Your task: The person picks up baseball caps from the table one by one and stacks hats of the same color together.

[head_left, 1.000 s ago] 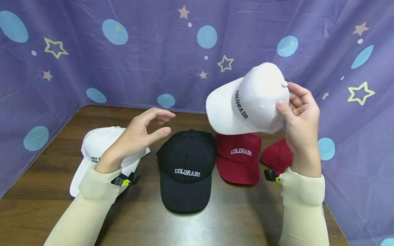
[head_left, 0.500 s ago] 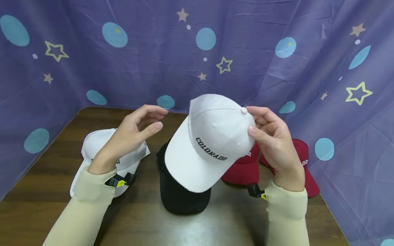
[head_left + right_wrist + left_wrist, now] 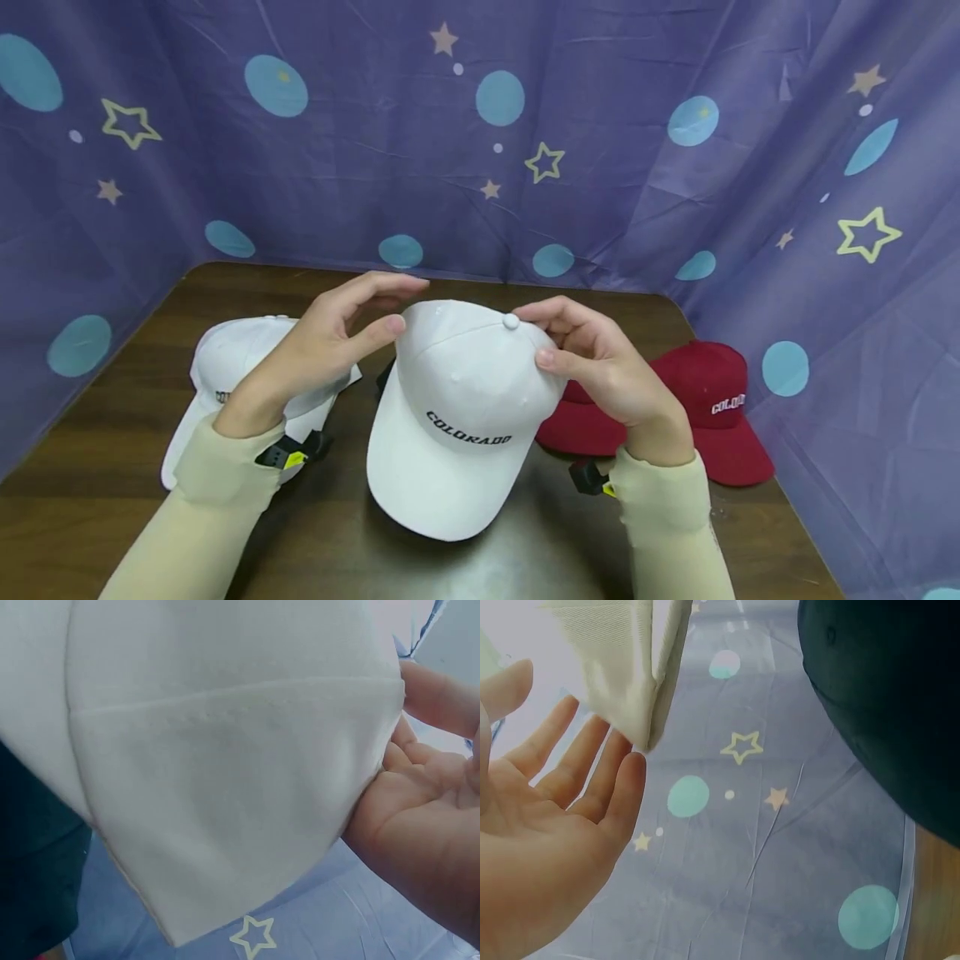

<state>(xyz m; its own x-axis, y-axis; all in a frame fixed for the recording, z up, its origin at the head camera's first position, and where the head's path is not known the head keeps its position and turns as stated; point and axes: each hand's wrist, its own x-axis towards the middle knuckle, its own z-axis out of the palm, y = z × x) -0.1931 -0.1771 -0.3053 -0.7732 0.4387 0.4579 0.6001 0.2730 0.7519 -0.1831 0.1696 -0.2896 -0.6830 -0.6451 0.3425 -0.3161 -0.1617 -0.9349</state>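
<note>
Over the middle of the table, my right hand (image 3: 607, 367) pinches a white baseball cap (image 3: 468, 387) by the right side of its crown, near the top button. Its brim points down toward me, and the dark "COLORADO" lettering faces up. My left hand (image 3: 322, 342) is at the crown's left side with fingers loosely bent; in the left wrist view its fingers are by the cap's edge, and I cannot tell whether they touch. A black cap (image 3: 889, 690) sits beneath, almost wholly hidden by the white one in the head view.
Another white cap (image 3: 240, 354) lies at the left, partly behind my left forearm. Two red caps are at the right: one (image 3: 581, 429) mostly covered by my right hand and the white cap, the other (image 3: 708, 387) further right. A purple curtain (image 3: 480, 167) surrounds the wooden table (image 3: 315, 542).
My right hand has brought the white cap left and down from above the red caps to over the black cap. The left hand stays nearly in place, now beside the crown.
</note>
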